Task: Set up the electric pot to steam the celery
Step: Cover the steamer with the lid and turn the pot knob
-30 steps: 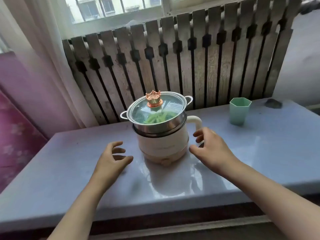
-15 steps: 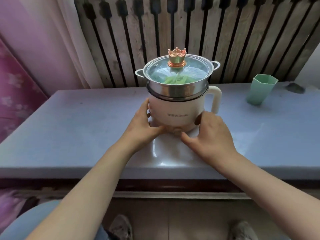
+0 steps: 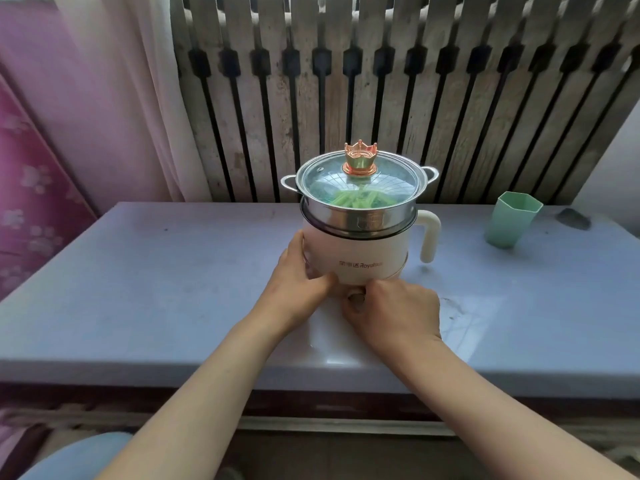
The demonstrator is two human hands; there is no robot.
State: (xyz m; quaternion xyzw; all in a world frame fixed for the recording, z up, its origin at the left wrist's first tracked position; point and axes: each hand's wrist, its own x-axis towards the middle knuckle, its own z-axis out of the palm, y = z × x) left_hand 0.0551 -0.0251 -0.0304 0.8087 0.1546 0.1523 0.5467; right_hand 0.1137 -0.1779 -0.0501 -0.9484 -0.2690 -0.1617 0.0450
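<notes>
Head view: the right hand [image 3: 394, 311] curls its fingers around the dial [image 3: 357, 299] at the foot of the electric pot [image 3: 360, 252], while the left hand [image 3: 298, 275] lies open against its side. A hard twist could skid the pot on the table [image 3: 138, 271]; the steamer tray [image 3: 360, 216] and glass lid [image 3: 356, 180] over the celery [image 3: 349, 199] might shift.

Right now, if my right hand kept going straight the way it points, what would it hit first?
The right hand points away from you at the knob low on the electric pot; its fingers look already on it, so it meets the knob first.
</notes>
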